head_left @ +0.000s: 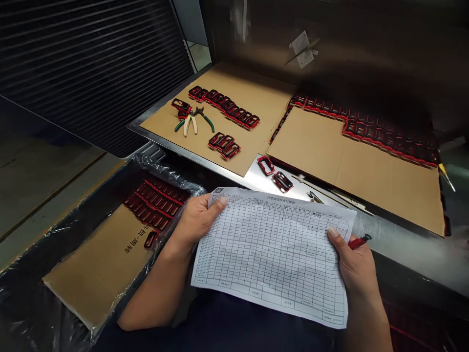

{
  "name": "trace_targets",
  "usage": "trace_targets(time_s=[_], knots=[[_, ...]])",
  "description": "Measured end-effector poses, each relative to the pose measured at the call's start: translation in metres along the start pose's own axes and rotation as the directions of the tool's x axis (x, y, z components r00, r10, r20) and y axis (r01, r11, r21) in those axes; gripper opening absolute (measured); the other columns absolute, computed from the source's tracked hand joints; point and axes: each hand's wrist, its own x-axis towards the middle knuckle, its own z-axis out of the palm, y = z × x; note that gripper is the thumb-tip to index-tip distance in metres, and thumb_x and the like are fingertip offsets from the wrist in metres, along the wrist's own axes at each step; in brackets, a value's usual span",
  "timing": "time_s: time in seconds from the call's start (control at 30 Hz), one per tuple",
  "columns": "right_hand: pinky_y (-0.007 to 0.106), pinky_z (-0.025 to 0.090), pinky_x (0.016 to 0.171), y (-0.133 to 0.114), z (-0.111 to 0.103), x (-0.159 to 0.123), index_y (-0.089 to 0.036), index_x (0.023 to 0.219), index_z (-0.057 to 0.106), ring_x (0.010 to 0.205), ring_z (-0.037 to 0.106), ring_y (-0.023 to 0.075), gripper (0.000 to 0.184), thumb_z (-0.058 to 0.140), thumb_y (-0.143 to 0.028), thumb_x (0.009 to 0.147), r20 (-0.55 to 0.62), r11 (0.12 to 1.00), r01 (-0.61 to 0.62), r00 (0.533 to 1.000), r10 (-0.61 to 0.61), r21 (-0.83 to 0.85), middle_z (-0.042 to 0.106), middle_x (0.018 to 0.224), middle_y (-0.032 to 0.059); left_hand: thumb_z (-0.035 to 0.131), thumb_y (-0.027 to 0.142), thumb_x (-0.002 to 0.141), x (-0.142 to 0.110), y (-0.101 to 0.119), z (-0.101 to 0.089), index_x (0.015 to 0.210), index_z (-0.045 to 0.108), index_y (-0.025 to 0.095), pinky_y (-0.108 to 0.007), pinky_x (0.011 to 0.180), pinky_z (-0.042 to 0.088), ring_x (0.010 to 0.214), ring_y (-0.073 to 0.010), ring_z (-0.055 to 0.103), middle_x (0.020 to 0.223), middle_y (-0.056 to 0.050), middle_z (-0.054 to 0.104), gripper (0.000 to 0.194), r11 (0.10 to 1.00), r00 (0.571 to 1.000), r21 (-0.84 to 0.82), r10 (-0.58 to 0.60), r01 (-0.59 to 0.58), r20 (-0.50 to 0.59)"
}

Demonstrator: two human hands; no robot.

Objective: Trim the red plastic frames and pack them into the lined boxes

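Head view. A white paper sheet (271, 254), printed with a ruled grid and handwritten near its top, was held up at lower centre of the frame. Left hand (201, 218) was clamped on its upper-left corner, thumb on top. Right hand (358, 264) was closed on the right edge and on a red pen with a black end (360, 241); pen tip hidden. Beyond the top edge, mid-frame: two black-and-red rectangular frames (283, 181) on the grey metal bench (252, 176). Judgement: easiest reading wanted the sheet taut, thumbs off the written rows, pen clear of the paper.
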Motion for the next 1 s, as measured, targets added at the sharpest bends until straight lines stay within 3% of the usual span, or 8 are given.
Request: trace_targets(time_s=[0.13, 0.47, 0.83, 1.0], knots=[[0.04, 0.066, 0.062, -0.002, 0.0, -0.001, -0.017, 0.082, 0.077, 0.073, 0.076, 0.0347, 0.036, 0.091, -0.041, 0.06, -0.007, 1.0, 0.02, 1.0, -0.02, -0.011, 0.079, 0.077, 0.008, 0.071, 0.05, 0.076, -0.001, 0.0, 0.002, 0.074, 0.071, 0.015, -0.023, 0.052, 0.045, 0.059, -0.0146, 0.057, 0.066, -0.001, 0.067, 0.035, 0.996, 0.999, -0.082, -0.041, 0.041, 0.007], [0.039, 0.063, 0.057, -0.01, 0.004, -0.001, -0.015, 0.081, 0.078, 0.072, 0.075, 0.0356, 0.044, 0.088, -0.051, 0.057, -0.047, 0.997, -0.022, 0.999, 0.019, -0.07, 0.078, 0.075, 0.011, 0.08, 0.054, 0.068, 0.002, -0.004, 0.005, 0.076, 0.071, 0.013, -0.024, 0.054, 0.048, 0.059, -0.015, 0.06, 0.068, -0.003, 0.069, 0.044, 0.937, 0.976, -0.276, -0.187, 0.212, 0.115], [0.034, 0.053, 0.042, -0.007, 0.0, 0.002, -0.018, 0.072, 0.075, 0.05, 0.068, 0.0274, 0.034, 0.085, -0.049, 0.064, -0.079, 0.989, -0.014, 0.997, 0.002, -0.147, 0.075, 0.062, 0.008, 0.075, 0.053, 0.073, 0.003, -0.004, 0.004, 0.076, 0.072, 0.013, -0.024, 0.053, 0.045, 0.058, -0.0143, 0.056, 0.066, -0.002, 0.066, 0.04, 0.969, 0.987, -0.21, -0.102, 0.127, 0.123], [0.034, 0.053, 0.041, -0.009, 0.003, -0.004, -0.017, 0.085, 0.079, 0.049, 0.068, 0.0267, 0.036, 0.083, -0.049, 0.07, -0.092, 0.983, -0.017, 0.996, 0.0, -0.182, 0.076, 0.063, 0.0075, 0.074, 0.054, 0.073, 0.003, -0.005, 0.004, 0.073, 0.071, 0.013, -0.024, 0.054, 0.044, 0.06, -0.0143, 0.057, 0.066, -0.002, 0.065, 0.041, 0.973, 0.987, -0.191, -0.108, 0.129, 0.117]])
